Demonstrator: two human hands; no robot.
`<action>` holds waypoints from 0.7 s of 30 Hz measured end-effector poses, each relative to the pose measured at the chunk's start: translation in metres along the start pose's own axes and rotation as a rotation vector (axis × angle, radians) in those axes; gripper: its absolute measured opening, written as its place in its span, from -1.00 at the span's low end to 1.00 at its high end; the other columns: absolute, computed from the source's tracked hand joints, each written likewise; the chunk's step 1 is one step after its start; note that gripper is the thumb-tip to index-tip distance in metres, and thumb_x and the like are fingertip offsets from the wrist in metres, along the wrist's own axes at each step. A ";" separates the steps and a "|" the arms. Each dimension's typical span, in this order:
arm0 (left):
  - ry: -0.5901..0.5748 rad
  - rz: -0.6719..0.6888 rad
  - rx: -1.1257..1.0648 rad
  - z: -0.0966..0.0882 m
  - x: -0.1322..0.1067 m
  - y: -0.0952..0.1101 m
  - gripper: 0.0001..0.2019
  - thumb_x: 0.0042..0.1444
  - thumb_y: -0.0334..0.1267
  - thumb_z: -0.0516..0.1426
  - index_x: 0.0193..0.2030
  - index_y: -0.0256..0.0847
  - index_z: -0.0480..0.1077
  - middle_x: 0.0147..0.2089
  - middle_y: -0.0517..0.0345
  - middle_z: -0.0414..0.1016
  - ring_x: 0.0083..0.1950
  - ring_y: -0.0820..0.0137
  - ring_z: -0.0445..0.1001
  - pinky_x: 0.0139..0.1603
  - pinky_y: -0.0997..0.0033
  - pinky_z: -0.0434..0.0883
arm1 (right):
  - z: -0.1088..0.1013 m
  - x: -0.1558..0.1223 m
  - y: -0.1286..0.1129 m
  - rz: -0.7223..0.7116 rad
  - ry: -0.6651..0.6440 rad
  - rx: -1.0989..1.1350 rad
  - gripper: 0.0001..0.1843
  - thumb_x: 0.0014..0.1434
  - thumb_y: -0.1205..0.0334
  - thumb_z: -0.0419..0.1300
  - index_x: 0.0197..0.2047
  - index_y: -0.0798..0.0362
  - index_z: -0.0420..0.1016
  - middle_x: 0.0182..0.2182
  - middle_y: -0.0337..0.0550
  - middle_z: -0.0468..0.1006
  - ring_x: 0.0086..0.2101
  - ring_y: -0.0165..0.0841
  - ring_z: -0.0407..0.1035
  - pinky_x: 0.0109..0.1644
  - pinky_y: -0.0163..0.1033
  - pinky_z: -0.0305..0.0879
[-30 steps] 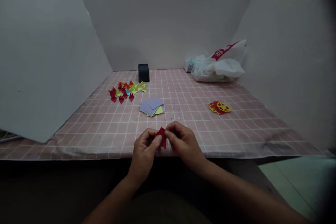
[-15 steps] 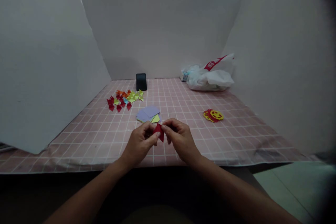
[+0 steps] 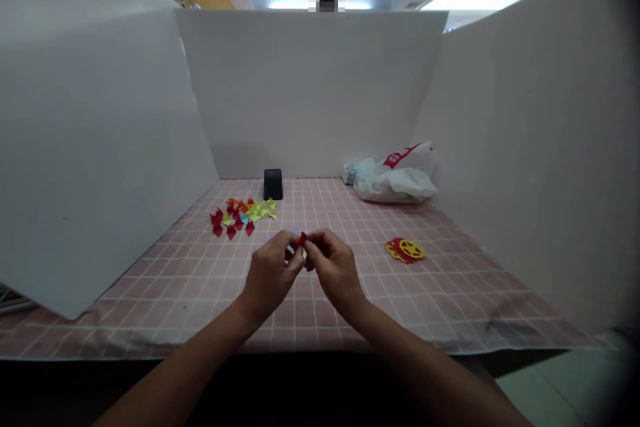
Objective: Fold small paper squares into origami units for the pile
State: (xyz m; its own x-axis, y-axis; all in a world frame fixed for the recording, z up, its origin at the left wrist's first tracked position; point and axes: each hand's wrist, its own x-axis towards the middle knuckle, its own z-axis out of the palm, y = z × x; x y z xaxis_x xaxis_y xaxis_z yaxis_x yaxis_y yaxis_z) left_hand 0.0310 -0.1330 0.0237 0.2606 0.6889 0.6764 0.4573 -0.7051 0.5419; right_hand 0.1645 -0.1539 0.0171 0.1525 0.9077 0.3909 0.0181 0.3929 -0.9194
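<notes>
A small folded piece of red paper (image 3: 303,239) is pinched between my two hands above the table. My left hand (image 3: 273,267) grips it from the left with thumb and fingers. On the other side, my right hand (image 3: 336,267) has its thumb and fingertips closed on the same paper. Most of the paper is hidden by my fingers. Behind my hands lie purple and yellow-green paper sheets, largely covered from view. To the left rests a group of small folded paper pieces (image 3: 237,221) in red, orange, yellow-green and blue.
A black phone (image 3: 273,185) stands at the back. White plastic bags (image 3: 395,180) sit at the back right. Yellow and red star-patterned discs (image 3: 406,250) lie to the right on the pink checked tablecloth (image 3: 210,293). White panels (image 3: 310,93) wall in three sides.
The view has tilted up, so the ceiling shows. My hands have turned the red paper, now seen narrower, and cover more of it and of the purple sheets.
</notes>
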 end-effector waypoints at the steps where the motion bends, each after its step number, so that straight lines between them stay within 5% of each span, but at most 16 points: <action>1: 0.003 0.042 0.048 -0.001 -0.002 -0.001 -0.95 0.22 -0.39 0.11 -0.28 -0.20 0.37 -0.41 0.22 0.49 -0.45 0.46 0.47 -0.40 0.48 0.36 | 0.000 -0.002 -0.001 0.010 -0.018 -0.002 -0.85 0.22 0.18 0.20 -0.35 0.05 0.42 -0.48 -0.27 0.42 -0.51 -0.45 0.33 -0.44 -0.30 0.30; 9: -0.028 0.190 0.182 0.002 -0.014 -0.007 -0.94 0.30 -0.37 0.07 -0.17 -0.24 0.38 -0.26 0.10 0.55 -0.33 0.40 0.54 -0.36 0.46 0.43 | -0.002 -0.008 -0.002 0.120 -0.068 0.159 -0.78 0.16 0.11 0.29 -0.36 0.06 0.41 -0.53 -0.32 0.40 -0.58 -0.48 0.31 -0.52 -0.33 0.25; 21: -0.081 0.202 0.171 0.004 -0.020 -0.007 -0.93 0.31 -0.39 0.06 -0.12 -0.22 0.35 -0.20 0.08 0.57 -0.30 0.38 0.57 -0.31 0.42 0.48 | -0.008 -0.013 0.006 0.178 -0.098 0.218 -0.76 0.21 0.06 0.26 -0.35 0.06 0.42 -0.55 -0.32 0.41 -0.57 -0.47 0.33 -0.51 -0.33 0.30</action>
State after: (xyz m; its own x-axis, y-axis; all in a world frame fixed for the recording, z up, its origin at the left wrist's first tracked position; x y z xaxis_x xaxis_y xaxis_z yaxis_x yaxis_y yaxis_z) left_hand 0.0266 -0.1414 0.0044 0.4249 0.5531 0.7166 0.5243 -0.7957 0.3033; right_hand 0.1703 -0.1647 0.0056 0.0379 0.9709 0.2363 -0.2149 0.2388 -0.9470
